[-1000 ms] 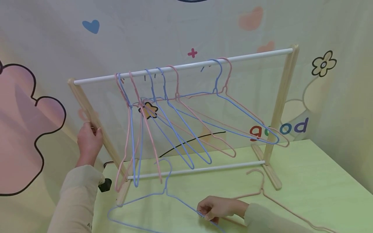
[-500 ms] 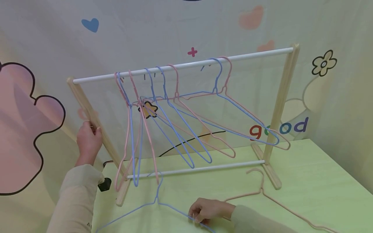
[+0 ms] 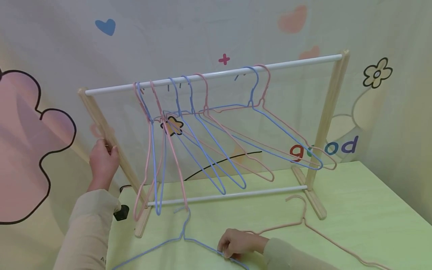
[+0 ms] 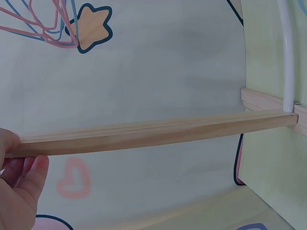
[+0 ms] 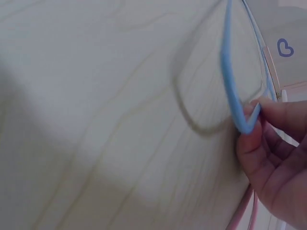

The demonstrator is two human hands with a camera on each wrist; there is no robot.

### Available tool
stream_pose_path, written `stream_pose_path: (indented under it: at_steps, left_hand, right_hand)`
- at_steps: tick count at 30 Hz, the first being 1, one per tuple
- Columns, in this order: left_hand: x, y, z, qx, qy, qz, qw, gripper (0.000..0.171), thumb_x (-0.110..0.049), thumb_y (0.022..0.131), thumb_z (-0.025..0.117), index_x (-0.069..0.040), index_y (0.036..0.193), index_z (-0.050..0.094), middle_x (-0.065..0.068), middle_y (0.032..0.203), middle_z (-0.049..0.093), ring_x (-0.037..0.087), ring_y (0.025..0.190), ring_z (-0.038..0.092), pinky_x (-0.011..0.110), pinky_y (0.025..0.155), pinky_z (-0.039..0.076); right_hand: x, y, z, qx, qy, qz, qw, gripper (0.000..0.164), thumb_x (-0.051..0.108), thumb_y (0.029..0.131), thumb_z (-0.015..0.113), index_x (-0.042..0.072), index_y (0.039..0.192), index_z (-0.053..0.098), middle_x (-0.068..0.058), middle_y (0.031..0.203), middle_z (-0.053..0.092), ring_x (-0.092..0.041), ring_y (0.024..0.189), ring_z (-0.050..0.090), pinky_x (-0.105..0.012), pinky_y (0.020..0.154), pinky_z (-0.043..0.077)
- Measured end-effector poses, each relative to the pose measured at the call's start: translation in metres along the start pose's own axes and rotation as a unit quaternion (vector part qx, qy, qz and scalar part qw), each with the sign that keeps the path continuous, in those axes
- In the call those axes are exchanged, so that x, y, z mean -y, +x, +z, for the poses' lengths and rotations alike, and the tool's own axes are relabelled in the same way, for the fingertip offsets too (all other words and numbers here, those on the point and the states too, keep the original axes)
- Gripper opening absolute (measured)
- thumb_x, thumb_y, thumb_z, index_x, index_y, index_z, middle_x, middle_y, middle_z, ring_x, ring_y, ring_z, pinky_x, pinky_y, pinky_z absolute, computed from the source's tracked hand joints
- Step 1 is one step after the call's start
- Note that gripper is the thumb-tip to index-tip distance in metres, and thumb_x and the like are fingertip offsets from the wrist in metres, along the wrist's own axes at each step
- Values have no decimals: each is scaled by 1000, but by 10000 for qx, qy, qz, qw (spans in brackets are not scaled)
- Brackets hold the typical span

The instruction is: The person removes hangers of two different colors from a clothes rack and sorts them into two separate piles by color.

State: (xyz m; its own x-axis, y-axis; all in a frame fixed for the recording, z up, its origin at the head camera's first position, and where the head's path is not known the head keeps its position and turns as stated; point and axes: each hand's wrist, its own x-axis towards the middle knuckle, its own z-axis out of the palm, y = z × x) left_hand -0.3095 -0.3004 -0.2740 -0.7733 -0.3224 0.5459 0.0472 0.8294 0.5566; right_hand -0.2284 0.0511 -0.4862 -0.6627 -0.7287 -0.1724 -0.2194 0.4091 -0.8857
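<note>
One left hand [image 3: 104,163] gripping post [image 3: 126,168], right hand [image 3: 239,242] lower, pinching blue hanger [image 5: 229,72]

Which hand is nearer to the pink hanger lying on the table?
Right: the right hand is beside the pink hanger; the left hand is farther, gripping a wooden post.

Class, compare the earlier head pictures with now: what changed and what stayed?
The right hand has shifted slightly left, moving the blue hanger it pinches the same way; its hook now appears lower in view. Nothing was let go or newly gripped. The left hand still holds the left post; the hangers on the rail and the pink hanger on the table stayed put.
</note>
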Motion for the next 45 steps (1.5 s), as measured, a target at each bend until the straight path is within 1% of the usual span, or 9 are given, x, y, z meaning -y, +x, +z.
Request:
stream_pose_path:
  at_steps: [5, 12, 16, 20, 24, 28, 36, 41, 45]
  left_hand:
    - [0, 1, 0, -28, -14, 18, 10000, 27, -14, 89, 43, 7, 106, 45, 24, 95, 51, 38, 88, 48, 48, 79, 38]
    - [0, -1, 0, 12, -51, -39, 10000, 29, -14, 90, 43, 7, 108, 45, 25, 97, 51, 38, 90, 49, 49, 80, 38]
    - [0, -1, 1, 22, -58, -54, 10000, 29, -15, 90, 43, 7, 108, 45, 25, 97, 51, 38, 90, 48, 49, 80, 38]
    - [0, 0, 1, 45, -53, -99, 9999, 29, -15, 90, 42, 7, 109, 45, 25, 98, 51, 38, 91, 48, 48, 80, 38]
    - [1, 0, 1, 60, -36, -133, 9999, 30, -16, 90, 42, 7, 109, 44, 25, 99, 51, 38, 92, 48, 48, 81, 37]
    - [1, 0, 0, 142, -32, -162, 9998, 31, -16, 90, 42, 8, 110, 44, 25, 100, 50, 38, 92, 48, 48, 80, 38]
    - [1, 0, 0, 173, -28, -130, 9998, 31, -16, 90, 41, 8, 110, 43, 26, 100, 50, 38, 92, 48, 49, 80, 38]
    - [0, -1, -1, 204, -26, -111, 9997, 30, -15, 90, 41, 8, 109, 43, 26, 99, 50, 38, 91, 47, 49, 79, 38]
    - [1, 0, -1, 189, 2, -80, 9998, 30, -16, 90, 41, 8, 108, 43, 25, 98, 49, 39, 90, 47, 49, 78, 37]
  right_hand:
    - [4, 2, 3, -419, -469, 70, 9980, 17, -11, 65, 57, 1, 76, 66, 6, 46, 44, -4, 34, 38, -14, 36, 33]
    - [5, 2, 7, -655, -452, 122, 9968, 14, -10, 66, 59, 4, 70, 62, 3, 41, 44, -4, 30, 37, -14, 34, 33]
    - [8, -1, 7, -619, -417, 105, 9972, 12, -9, 68, 59, 3, 70, 61, 3, 40, 44, -4, 30, 37, -14, 34, 31]
    - [13, -4, 3, -554, -558, 60, 9969, 14, -8, 69, 57, 4, 73, 62, 5, 43, 43, -3, 30, 36, -13, 34, 30]
    - [19, -8, -2, -472, -776, -31, 9959, 14, -5, 71, 58, 6, 77, 63, 8, 49, 45, -3, 34, 38, -12, 35, 32]
    - [28, -16, -8, -394, -889, -95, 9952, 9, -1, 75, 60, 6, 80, 63, 9, 55, 47, -3, 38, 40, -13, 37, 35]
    - [48, -37, -28, -236, -1152, -175, 9929, 10, 2, 77, 60, 3, 87, 64, 8, 61, 50, -2, 47, 44, -16, 45, 41]
    - [59, -52, -44, -134, -1583, -484, 9861, 10, 7, 78, 60, 8, 87, 65, 11, 63, 49, 3, 52, 42, -15, 54, 40]
    - [69, -65, -57, -97, -1729, -712, 9823, 10, 8, 79, 59, 10, 87, 65, 11, 64, 49, 4, 55, 40, -14, 55, 39]
